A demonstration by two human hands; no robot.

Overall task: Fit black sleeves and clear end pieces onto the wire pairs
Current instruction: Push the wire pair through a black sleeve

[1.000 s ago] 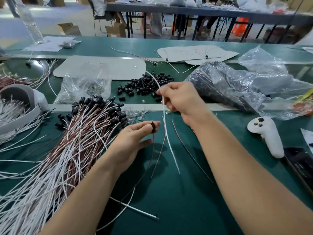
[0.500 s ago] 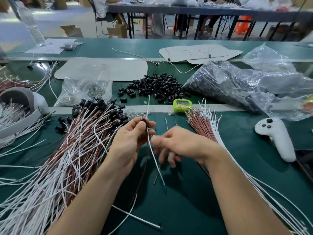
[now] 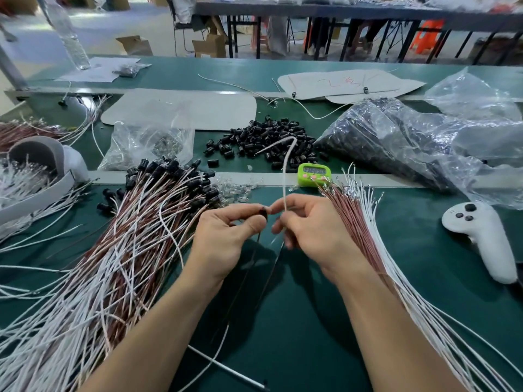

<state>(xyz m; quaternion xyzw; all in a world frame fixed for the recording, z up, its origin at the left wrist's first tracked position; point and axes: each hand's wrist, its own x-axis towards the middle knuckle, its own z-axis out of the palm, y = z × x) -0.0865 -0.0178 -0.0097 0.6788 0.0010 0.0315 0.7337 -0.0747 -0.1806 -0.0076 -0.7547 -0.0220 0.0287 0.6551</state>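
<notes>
At the centre of the frame, the left hand (image 3: 226, 236) pinches a small black sleeve (image 3: 263, 213) between thumb and forefinger. A thin dark wire (image 3: 256, 250) hangs below it toward the table. Close against it, the right hand (image 3: 311, 230) pinches a white wire (image 3: 285, 176) that rises straight up and hooks over at its tip. Both hands hover above a green table (image 3: 311, 335).

To the left lies a large bundle of brown and white wires (image 3: 127, 250), its far ends capped in black. To the right, a fan of bare-ended wire pairs (image 3: 365, 222) runs to the lower right corner.

Just above the hands sit scattered clear end pieces (image 3: 237, 189) and a green timer (image 3: 314, 174). Higher up is a pile of loose sleeves (image 3: 263, 140), with a plastic bag (image 3: 396, 142) of dark parts to its right. A white controller (image 3: 481, 239) lies near the right edge.
</notes>
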